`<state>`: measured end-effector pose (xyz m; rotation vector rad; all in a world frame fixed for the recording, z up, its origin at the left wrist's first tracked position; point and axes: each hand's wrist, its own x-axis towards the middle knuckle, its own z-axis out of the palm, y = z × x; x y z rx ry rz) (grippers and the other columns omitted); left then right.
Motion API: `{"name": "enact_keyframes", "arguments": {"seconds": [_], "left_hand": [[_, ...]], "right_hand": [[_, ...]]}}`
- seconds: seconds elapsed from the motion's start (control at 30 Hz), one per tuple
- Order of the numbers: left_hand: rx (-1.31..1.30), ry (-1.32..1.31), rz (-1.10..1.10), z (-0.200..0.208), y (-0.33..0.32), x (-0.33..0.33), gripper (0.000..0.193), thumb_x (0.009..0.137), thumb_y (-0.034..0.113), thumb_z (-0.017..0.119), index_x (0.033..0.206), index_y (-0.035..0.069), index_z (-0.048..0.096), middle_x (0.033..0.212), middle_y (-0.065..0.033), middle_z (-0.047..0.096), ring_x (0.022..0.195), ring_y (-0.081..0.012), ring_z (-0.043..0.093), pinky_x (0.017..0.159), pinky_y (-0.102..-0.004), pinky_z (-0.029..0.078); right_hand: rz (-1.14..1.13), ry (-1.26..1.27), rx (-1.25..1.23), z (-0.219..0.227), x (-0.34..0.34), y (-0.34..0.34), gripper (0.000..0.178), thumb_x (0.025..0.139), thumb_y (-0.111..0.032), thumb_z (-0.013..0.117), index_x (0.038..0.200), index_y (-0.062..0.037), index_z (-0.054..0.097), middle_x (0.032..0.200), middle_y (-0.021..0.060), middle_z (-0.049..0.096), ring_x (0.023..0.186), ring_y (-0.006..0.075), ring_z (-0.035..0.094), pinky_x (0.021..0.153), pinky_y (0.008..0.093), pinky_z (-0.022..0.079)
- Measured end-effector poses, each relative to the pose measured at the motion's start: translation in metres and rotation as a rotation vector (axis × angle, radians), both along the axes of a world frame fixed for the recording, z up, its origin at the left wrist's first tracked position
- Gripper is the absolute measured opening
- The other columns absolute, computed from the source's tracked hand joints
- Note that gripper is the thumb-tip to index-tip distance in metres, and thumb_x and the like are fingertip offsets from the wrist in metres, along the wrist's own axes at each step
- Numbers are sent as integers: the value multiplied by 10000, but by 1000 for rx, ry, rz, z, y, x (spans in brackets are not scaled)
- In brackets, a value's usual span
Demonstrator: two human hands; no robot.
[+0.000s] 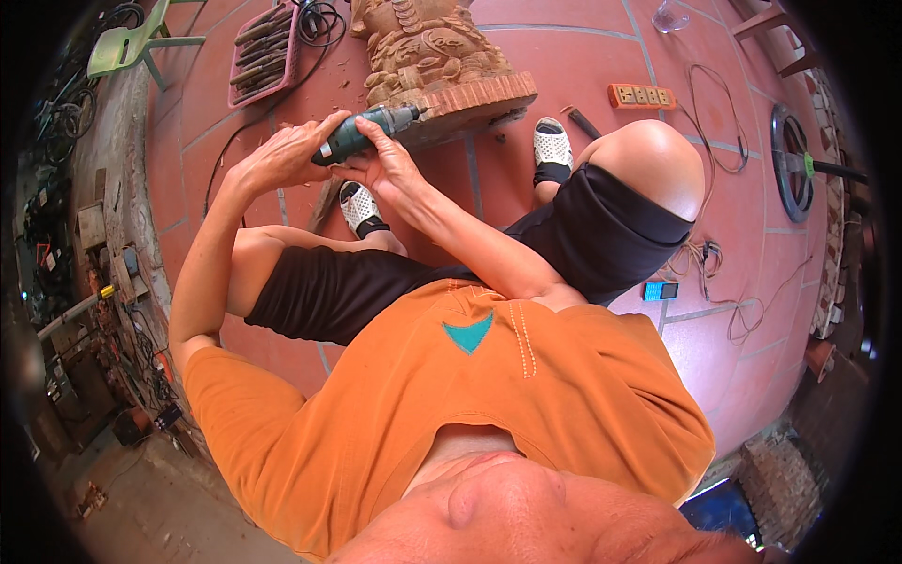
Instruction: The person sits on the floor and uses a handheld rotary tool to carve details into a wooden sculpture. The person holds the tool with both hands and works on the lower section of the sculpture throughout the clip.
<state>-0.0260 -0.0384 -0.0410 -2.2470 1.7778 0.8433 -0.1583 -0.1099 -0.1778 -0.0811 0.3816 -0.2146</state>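
My left hand (287, 155) is wrapped round the rear of a green and black die grinder (348, 141). From the other side, my right hand (387, 171) grips the same tool with its thumb along the body and fingers underneath. The grinder's narrow dark nose points right, at the near edge of a carved wooden statue (427, 56). Its tip appears close to the statue's thick base (479, 97); whether they touch, I cannot tell. Relief carving covers the statue above that rough-cut base.
Left of the statue, a pink tray (232, 86) holds several carving chisels (263, 56). An orange power strip (642, 96) lies right, with loose cords (719, 94) around it. A blue phone (660, 290), a green chair (127, 49) and a black ring-shaped base (782, 169) stand about the tiled floor.
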Motion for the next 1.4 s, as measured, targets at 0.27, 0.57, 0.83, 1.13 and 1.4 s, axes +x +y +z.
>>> {"name": "enact_keyframes", "arguments": {"seconds": [0.27, 0.57, 0.83, 1.13, 1.4], "left_hand": [[45, 1, 65, 6, -5, -4, 897, 680, 98, 726, 1468, 181, 306, 1083, -206, 622, 1018, -397, 604, 849, -475, 485], [48, -25, 81, 5, -4, -3, 882, 709, 132, 725, 1474, 152, 286, 1092, -217, 612, 1018, -395, 600, 852, -474, 478], [56, -32, 65, 5, -5, -3, 863, 722, 138, 720, 1468, 140, 288, 1084, -217, 612, 1016, -397, 599, 856, -470, 475], [36, -34, 76, 9, -4, -8, 858, 726, 131, 717, 1468, 153, 286, 1077, -212, 610, 1005, -391, 603, 854, -466, 475], [14, -15, 53, 8, -7, -8, 874, 726, 128, 725, 1476, 149, 275, 1061, -213, 605, 989, -400, 600, 853, -467, 470]], "right_hand": [[13, -1, -10, -1, 2, -5, 459, 842, -321, 748, 1157, -57, 545, 1074, 120, 629, 959, 336, 675, 810, 532, 587], [40, 8, -3, 5, 4, -13, 364, 880, -267, 715, 1138, -56, 571, 1047, 119, 669, 948, 315, 696, 797, 522, 603], [44, 3, -1, 2, 3, -12, 359, 878, -275, 718, 1132, -64, 579, 1035, 116, 676, 936, 316, 699, 794, 513, 604], [45, 14, -12, 7, 0, -14, 367, 878, -277, 719, 1135, -56, 576, 1043, 107, 668, 939, 307, 698, 792, 511, 604], [25, 1, -14, 9, -1, -16, 358, 887, -268, 707, 1149, -61, 576, 1054, 113, 670, 950, 310, 696, 818, 523, 590]]}}
